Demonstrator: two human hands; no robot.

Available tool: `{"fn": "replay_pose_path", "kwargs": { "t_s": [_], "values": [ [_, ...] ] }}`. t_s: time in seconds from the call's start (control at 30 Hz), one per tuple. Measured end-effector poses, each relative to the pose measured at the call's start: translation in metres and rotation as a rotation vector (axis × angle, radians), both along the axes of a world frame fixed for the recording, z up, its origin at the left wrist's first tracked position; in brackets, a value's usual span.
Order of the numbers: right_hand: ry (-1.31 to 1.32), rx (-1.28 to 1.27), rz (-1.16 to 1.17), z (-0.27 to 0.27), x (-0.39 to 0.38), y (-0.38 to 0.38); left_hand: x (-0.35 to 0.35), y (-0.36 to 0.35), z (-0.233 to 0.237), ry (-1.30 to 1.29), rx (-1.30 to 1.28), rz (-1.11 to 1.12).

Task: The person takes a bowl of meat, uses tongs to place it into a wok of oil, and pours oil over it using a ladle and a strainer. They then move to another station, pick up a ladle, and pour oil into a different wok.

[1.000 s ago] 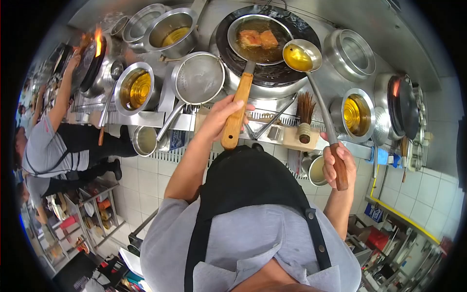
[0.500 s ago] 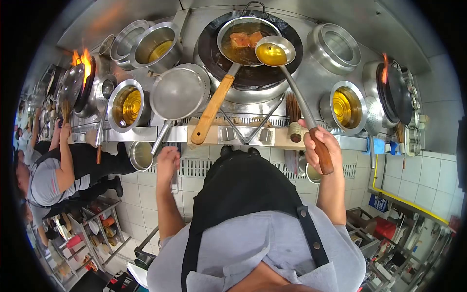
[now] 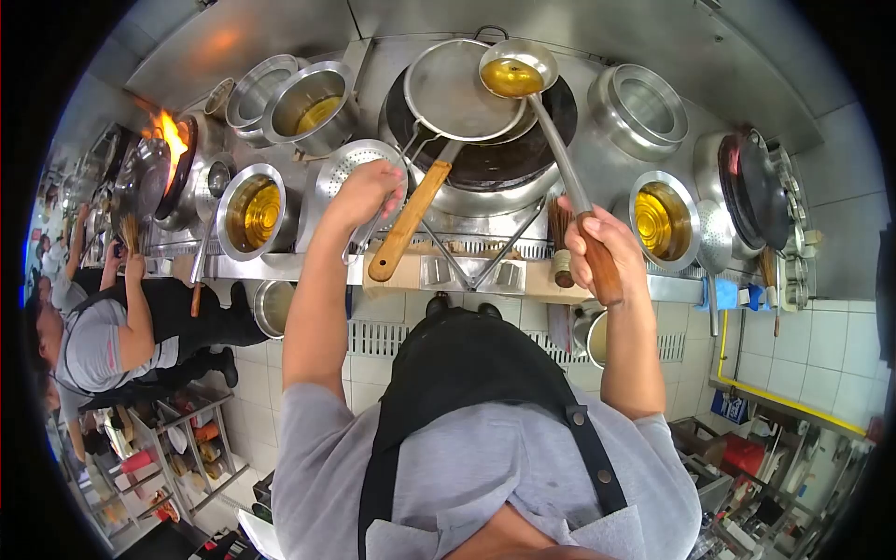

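My left hand [image 3: 373, 191] is closed on the handle of a round mesh strainer [image 3: 462, 93], which lies over the pan on the large wok [image 3: 509, 168]. The pan's wooden handle [image 3: 409, 222] points toward me; the strainer hides most of the pan and its contents. In my right hand [image 3: 605, 250] is the brown handle of a ladle [image 3: 560, 149]. Its bowl holds yellow oil [image 3: 511, 77] above the wok's far right part. Beneath my left forearm and hand, a perforated skimmer [image 3: 350, 163] rests on the counter.
Pots of oil stand at left [image 3: 252, 213], back left [image 3: 313, 112] and right [image 3: 665, 215]. A skimmer [image 3: 714, 233] lies beside the right pot. Flames [image 3: 171, 140] rise from the left burner. Another person [image 3: 117, 327] stands at far left, holding a brush.
My left hand has moved up and forward and taken hold of the strainer, now over the pan, uncovering the skimmer. The ladle has moved slightly left and away. The right-hand flame has shrunk.
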State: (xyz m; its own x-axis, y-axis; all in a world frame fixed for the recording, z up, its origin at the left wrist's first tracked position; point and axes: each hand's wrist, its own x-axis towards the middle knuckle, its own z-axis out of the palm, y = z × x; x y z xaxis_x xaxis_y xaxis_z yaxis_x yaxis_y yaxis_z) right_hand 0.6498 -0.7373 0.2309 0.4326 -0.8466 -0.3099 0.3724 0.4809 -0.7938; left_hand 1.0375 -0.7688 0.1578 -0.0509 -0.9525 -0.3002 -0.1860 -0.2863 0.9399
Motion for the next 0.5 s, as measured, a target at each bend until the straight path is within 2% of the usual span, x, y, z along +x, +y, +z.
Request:
{"fn": "replay_pose_path", "kwargs": {
  "t_s": [0.17,0.23,0.27,0.43,0.5],
  "values": [
    [0.179,-0.092,0.028,-0.008,0.012,-0.018,-0.008,-0.041,-0.008,0.173,0.042,-0.081],
    [0.465,-0.246,0.082,-0.022,0.015,-0.020,-0.007,-0.046,-0.012,0.225,0.061,-0.100],
    [0.601,-0.326,0.064,-0.028,0.016,-0.019,-0.008,-0.047,-0.013,0.225,0.062,-0.104],
    [0.747,-0.412,-0.033,-0.039,0.012,-0.009,-0.009,-0.040,-0.013,0.276,0.097,-0.052],
    [0.926,-0.586,-0.105,-0.038,0.013,-0.003,-0.006,-0.039,-0.013,0.274,0.099,-0.049]
  ]
}}
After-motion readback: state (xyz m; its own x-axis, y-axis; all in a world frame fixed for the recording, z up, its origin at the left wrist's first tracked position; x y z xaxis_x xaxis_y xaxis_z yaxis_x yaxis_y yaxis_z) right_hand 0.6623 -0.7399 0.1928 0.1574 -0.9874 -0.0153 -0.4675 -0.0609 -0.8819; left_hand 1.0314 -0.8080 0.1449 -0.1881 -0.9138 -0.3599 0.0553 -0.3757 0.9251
